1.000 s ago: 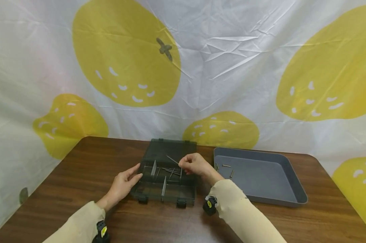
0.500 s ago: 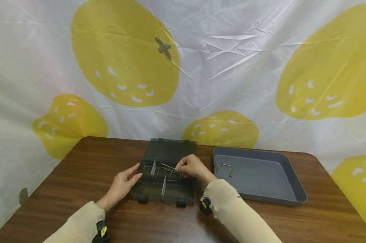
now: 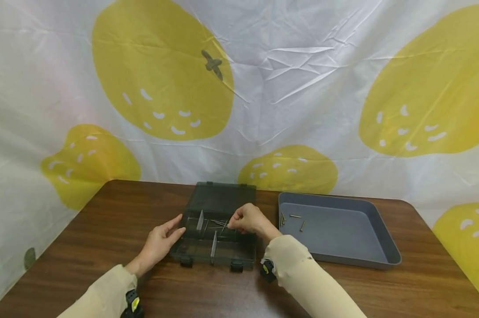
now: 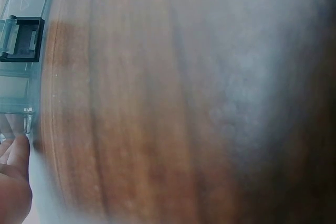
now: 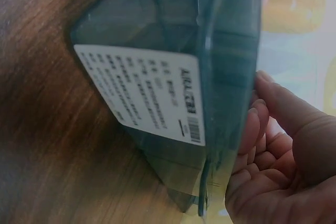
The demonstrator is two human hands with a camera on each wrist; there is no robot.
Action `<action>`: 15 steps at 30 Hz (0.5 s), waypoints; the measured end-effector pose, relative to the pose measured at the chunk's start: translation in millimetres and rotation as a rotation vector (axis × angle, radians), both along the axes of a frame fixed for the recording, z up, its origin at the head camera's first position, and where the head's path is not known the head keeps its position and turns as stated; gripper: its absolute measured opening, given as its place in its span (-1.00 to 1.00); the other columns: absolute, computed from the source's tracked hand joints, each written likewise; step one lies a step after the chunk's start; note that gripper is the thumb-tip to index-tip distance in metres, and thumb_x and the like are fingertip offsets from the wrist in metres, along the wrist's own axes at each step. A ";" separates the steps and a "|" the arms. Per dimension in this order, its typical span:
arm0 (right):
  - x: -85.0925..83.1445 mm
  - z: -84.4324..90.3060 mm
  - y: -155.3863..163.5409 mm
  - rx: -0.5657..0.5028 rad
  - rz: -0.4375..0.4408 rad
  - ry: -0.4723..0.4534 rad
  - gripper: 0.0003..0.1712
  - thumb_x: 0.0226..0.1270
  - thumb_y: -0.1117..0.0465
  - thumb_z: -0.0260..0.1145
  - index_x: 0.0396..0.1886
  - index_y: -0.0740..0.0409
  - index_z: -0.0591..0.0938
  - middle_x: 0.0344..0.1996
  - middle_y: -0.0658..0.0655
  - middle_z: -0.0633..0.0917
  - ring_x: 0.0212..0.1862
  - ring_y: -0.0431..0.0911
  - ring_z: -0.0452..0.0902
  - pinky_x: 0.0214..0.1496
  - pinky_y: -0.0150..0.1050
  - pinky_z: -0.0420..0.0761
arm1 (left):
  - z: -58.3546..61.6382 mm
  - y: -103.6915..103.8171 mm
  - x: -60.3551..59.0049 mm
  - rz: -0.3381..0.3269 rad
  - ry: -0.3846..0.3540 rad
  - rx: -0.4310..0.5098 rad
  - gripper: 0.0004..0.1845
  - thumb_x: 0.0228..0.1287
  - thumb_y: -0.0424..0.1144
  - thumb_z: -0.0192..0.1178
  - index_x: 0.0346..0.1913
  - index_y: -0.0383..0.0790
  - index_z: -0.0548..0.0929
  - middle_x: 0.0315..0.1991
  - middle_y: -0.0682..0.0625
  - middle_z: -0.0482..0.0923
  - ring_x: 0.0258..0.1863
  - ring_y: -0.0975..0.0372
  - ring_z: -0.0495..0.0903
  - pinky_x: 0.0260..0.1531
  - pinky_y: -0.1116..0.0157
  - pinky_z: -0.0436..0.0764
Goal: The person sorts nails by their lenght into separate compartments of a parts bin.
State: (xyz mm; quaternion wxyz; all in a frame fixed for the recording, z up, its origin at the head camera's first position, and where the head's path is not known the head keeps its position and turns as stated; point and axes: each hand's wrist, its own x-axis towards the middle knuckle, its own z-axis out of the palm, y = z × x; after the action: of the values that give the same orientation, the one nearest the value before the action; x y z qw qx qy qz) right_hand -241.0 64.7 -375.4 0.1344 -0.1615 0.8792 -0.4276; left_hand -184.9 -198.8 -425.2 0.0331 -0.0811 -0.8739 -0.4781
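Note:
A dark translucent organizer box (image 3: pixel 195 249) stands open on the table, its lid (image 3: pixel 223 196) laid back. Several long nails (image 3: pixel 217 223) lie in its rear middle compartment. My right hand (image 3: pixel 247 219) hovers over that compartment with curled fingers and pinches the end of one long nail low among the others. My left hand (image 3: pixel 160 240) rests with straight fingers against the box's left wall. In the right wrist view the box (image 5: pixel 173 35) with its white label (image 5: pixel 142 90) is beside my curled fingers (image 5: pixel 257 140). The left wrist view shows a box latch (image 4: pixel 21 38) and my fingers (image 4: pixel 13 182).
A grey tray (image 3: pixel 382 240) sits right of the box, holding a few short screws (image 3: pixel 297 219) near its left wall. The brown wooden table (image 3: pixel 84 247) ends at a white cloth with yellow fruit shapes (image 3: pixel 263 97) hanging behind it.
My right hand has lowered the long nail from above the box down into the rear compartment. The left hand has stayed against the box.

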 end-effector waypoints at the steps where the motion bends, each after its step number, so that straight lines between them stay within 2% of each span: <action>1: 0.1 0.4 0.0 0.005 -0.001 0.000 -0.87 0.16 0.32 0.38 -0.54 0.26 0.71 -0.52 0.24 0.71 -0.63 -0.23 0.46 -0.51 -0.35 0.55 | -0.2 0.1 -0.1 0.001 -0.001 -0.001 -0.44 0.40 -0.20 0.07 0.39 -0.31 0.26 0.28 -0.24 0.36 0.24 -0.02 0.40 0.09 0.09 0.50; 9: 0.6 0.2 0.8 0.034 -0.013 0.035 -0.89 0.13 0.29 0.40 -0.55 0.22 0.73 -0.57 0.20 0.71 -0.65 -0.23 0.47 -0.54 -0.36 0.53 | 1.3 1.3 0.4 0.014 -0.004 -0.008 -0.43 0.39 -0.17 0.08 0.38 -0.30 0.27 0.35 -0.21 0.26 0.27 -0.02 0.36 0.12 0.09 0.48; 15: 3.2 -2.7 2.5 -0.006 -0.017 0.082 -0.89 0.14 0.32 0.38 -0.55 0.22 0.72 -0.57 0.19 0.71 -0.65 -0.24 0.47 -0.57 -0.37 0.51 | 2.0 1.5 1.3 0.011 -0.007 -0.015 -0.43 0.40 -0.17 0.07 0.38 -0.31 0.26 0.35 -0.22 0.26 0.27 -0.03 0.36 0.12 0.08 0.47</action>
State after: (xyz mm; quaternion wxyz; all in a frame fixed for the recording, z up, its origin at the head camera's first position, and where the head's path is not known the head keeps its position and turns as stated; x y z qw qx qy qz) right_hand -237.9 67.2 -378.1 0.0942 -0.1719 0.8841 -0.4242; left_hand -183.6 -197.4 -423.2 0.0320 -0.0749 -0.8780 -0.4717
